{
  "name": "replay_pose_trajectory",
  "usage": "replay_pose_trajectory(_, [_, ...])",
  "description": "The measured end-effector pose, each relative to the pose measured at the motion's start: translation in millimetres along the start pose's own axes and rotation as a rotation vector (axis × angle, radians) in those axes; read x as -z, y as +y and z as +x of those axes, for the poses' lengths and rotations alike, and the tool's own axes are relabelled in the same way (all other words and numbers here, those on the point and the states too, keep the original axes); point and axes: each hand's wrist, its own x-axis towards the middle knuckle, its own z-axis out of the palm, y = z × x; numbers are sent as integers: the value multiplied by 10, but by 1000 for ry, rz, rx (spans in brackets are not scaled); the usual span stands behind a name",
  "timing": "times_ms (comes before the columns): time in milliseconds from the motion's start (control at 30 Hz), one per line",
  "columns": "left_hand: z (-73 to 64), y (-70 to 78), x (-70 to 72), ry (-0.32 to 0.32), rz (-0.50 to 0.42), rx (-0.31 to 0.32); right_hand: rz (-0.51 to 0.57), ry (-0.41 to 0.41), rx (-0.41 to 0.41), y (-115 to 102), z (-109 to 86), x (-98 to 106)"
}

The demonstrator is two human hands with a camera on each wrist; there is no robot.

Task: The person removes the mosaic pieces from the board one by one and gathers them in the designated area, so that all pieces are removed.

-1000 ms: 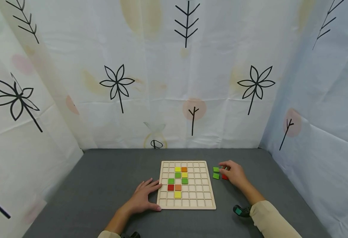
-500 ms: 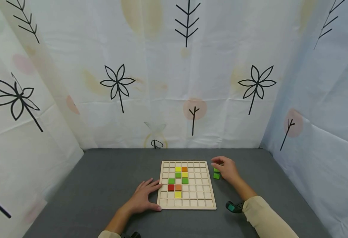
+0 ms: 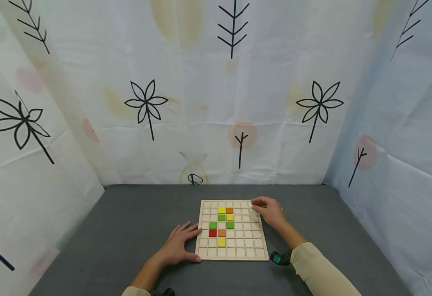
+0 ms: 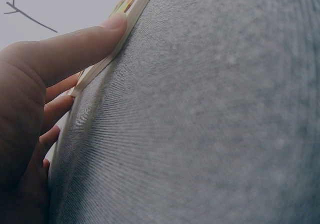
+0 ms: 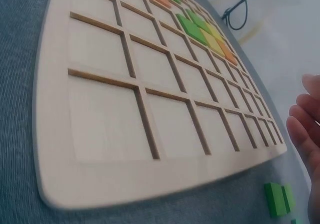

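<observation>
A wooden grid board [image 3: 253, 243] lies on the table, with several coloured square tiles in its cells. Among them are a red tile [image 3: 212, 233], an orange tile [image 3: 229, 210], a yellow tile [image 3: 221, 242] and a green tile [image 3: 213, 225]. My left hand [image 3: 177, 246] rests at the board's left side, fingers spread, thumb and a fingertip touching its edge. Above the board's far right corner is my right hand [image 3: 269, 211], thumb and fingers bent towards each other. No tile shows between its fingertips in the head or right wrist view; whether it pinches one is hidden.
Loose green tiles [image 5: 276, 200] lie on the table beside the board, mostly hidden behind my right hand in the head view. The dark grey table [image 3: 145, 205] is bounded by patterned white cloth walls [image 3: 201, 102] at the back and sides.
My right hand has moved left from the loose tiles to above the board's far right corner. My left hand, the board and the tiles on it have stayed put.
</observation>
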Motion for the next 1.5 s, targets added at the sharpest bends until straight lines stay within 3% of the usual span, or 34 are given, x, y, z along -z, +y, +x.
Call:
replay_pose_trajectory(600, [20, -9, 13, -4, 23, 6, 148, -131, -10, -9, 109, -349])
replay_pose_trajectory(1067, [17, -5, -12, -3, 22, 12, 48, -207, -13, -102, 197, -554])
replay_pose_trajectory(1333, [9, 7, 4, -4, 20, 9, 0, -182, -42, -206, 220, -618])
replay_pose_trajectory(1500, [6, 8, 6, -4, 21, 17, -89, -167, -53, -223, 237, -685])
